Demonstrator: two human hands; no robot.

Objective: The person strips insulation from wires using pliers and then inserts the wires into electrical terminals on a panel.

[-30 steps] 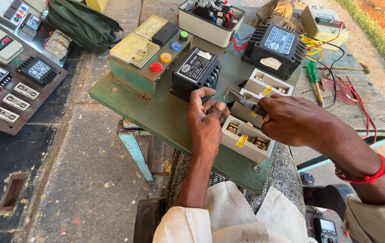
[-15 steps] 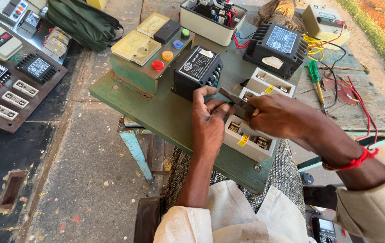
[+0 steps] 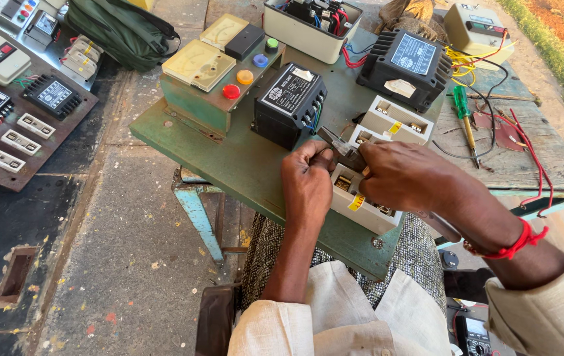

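**Pliers at the white terminal box**

On the green metal table (image 3: 229, 161) lies a white terminal box (image 3: 361, 204), at the near edge, under both hands. It looks a rigid, light plastic shell, best steadied by its long sides. The right hand (image 3: 404, 175) is wrapped around pliers (image 3: 338, 146); the left hand (image 3: 307, 181) is curled, fingertips pinching at the plier tips.

On the green table (image 3: 229, 165), red, orange, blue and green buttons (image 3: 232, 91) are showing beside a black box (image 3: 288, 105); a red wristband (image 3: 516, 242) is circling the right wrist.
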